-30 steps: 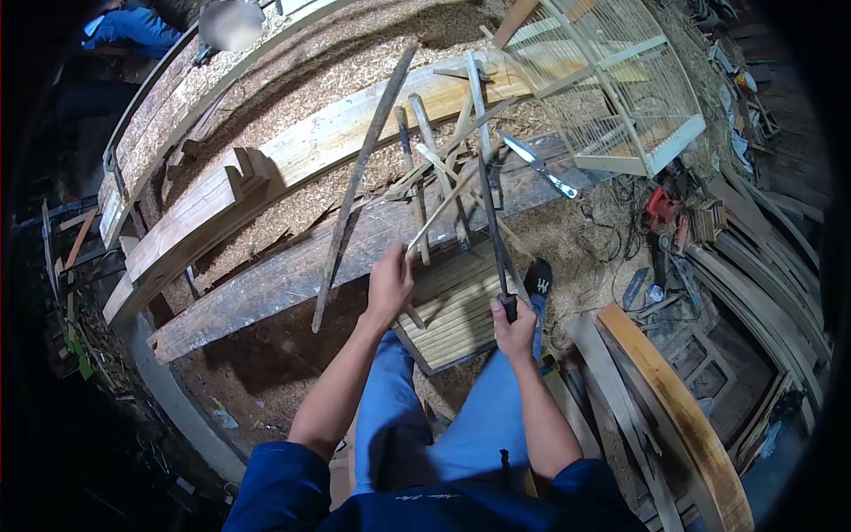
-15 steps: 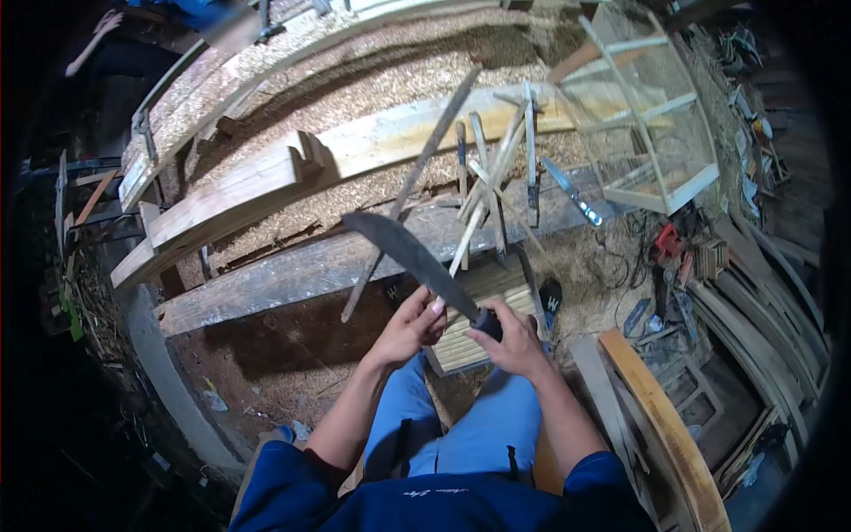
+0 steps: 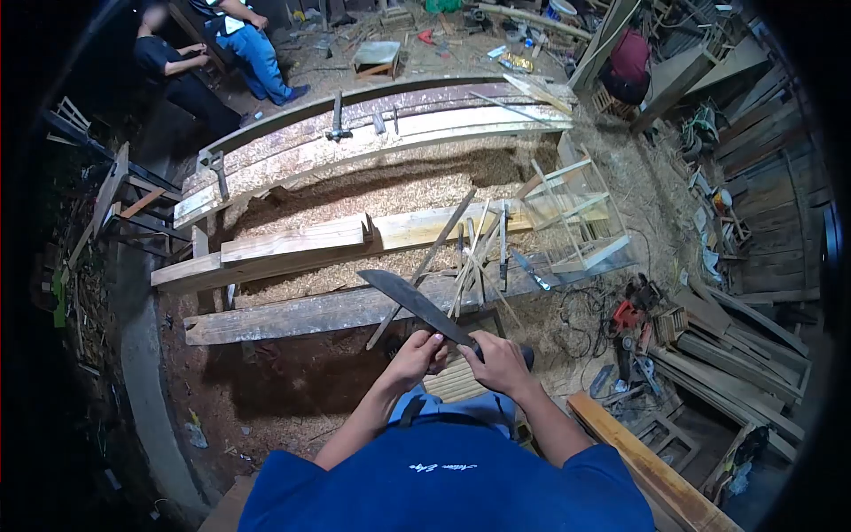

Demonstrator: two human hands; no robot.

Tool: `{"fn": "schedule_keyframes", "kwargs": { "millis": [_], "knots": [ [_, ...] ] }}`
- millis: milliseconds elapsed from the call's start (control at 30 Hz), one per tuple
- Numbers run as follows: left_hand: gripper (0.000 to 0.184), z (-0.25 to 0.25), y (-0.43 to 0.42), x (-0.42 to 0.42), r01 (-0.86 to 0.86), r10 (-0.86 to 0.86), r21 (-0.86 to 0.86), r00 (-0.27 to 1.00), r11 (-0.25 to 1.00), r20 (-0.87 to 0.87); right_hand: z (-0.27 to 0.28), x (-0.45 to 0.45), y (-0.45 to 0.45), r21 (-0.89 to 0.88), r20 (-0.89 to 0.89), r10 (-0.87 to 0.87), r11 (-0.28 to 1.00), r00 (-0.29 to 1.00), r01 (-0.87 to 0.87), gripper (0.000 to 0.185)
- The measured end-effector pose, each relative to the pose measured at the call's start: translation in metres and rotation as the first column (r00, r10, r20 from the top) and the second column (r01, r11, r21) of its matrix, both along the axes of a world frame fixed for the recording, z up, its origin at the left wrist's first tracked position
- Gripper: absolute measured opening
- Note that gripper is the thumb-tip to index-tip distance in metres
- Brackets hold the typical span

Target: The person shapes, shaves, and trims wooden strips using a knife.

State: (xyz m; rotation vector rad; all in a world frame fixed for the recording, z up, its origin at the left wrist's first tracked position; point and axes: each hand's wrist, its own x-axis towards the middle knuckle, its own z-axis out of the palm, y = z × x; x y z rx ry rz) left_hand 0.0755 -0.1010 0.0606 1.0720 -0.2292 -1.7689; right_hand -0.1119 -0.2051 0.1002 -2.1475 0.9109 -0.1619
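Note:
My right hand is wrapped round the handle of a large dark machete, whose wide blade points up and to the left. Close to the blade's lower edge is my left hand, its fingers pinched together; what they hold, if anything, is hidden. Several thin wooden sticks lie crossed on the planks beyond the blade. A knife rests to the right of them. Below my hands a slatted wooden panel shows in part.
A wire-and-wood cage stands right of the sticks. Long planks and wood shavings stretch across the middle. A red power tool and an orange-brown beam are at right. Two people stand upper left; another person is upper right.
The view has tilted up, showing more of the floor and the people. The machete has swung from nearly upright to pointing left, and my hands have come closer together.

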Motion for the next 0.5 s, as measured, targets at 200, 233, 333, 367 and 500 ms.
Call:
{"fn": "schedule_keyframes", "kwargs": {
  "millis": [200,233,333,367,500],
  "knots": [
    [0.034,0.025,0.000,-0.009,-0.052,0.053,-0.030,0.998,0.998,0.018,0.034,-0.008,0.014,-0.150,0.076,-0.005,0.989,0.997,0.017,0.053],
    [0.033,0.028,-0.001,-0.010,-0.045,0.047,-0.029,0.996,0.999,0.082,0.038,-0.010,0.015,-0.191,0.036,0.012,0.982,0.999,-0.005,0.053],
    [0.032,0.040,-0.008,-0.020,-0.055,0.052,0.015,0.987,0.998,0.151,0.038,-0.014,0.018,-0.235,0.067,-0.010,0.972,0.998,0.026,0.052],
    [0.032,0.042,-0.011,-0.024,-0.139,0.134,0.017,0.972,0.990,0.195,0.039,-0.015,0.019,-0.248,0.115,-0.023,0.967,0.993,0.051,0.048],
    [0.026,0.060,-0.008,-0.032,-0.230,0.225,0.010,0.960,0.973,0.168,0.042,-0.016,0.027,-0.255,0.230,-0.073,0.958,0.970,0.132,0.042]
  ]
}}
